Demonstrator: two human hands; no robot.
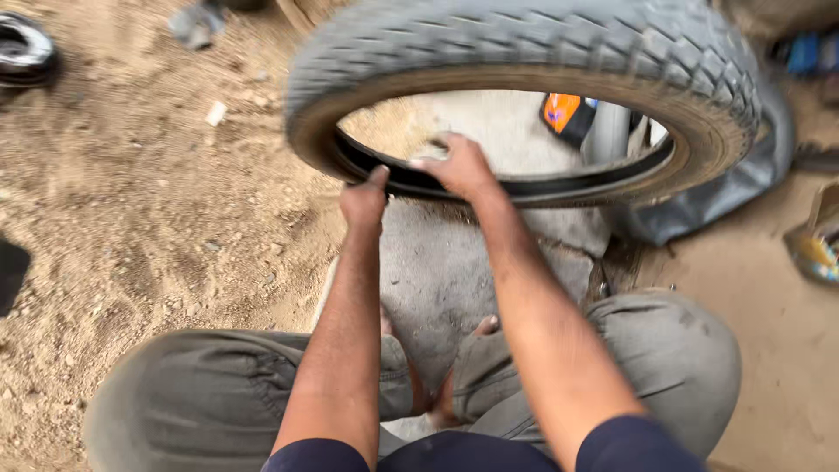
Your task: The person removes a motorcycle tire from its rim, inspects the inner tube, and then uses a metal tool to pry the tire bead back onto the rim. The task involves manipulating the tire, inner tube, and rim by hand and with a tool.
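Here we squat on sandy ground (157, 218), our left hand (364, 199) pinching the tyre's (524, 52) black inner bead, our right hand (461, 166) gripping it alongside, fingers curled over

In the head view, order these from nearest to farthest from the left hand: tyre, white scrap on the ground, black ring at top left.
From the left hand:
1. Tyre, touching, right above it.
2. White scrap, upper left on the dirt.
3. Black ring, far top-left corner.

Left hand (364, 200) and right hand (463, 166) grip the near bead of the upright grey tyre (524, 52); black inner tube (717, 197) lies at right on the sandy ground (131, 201).
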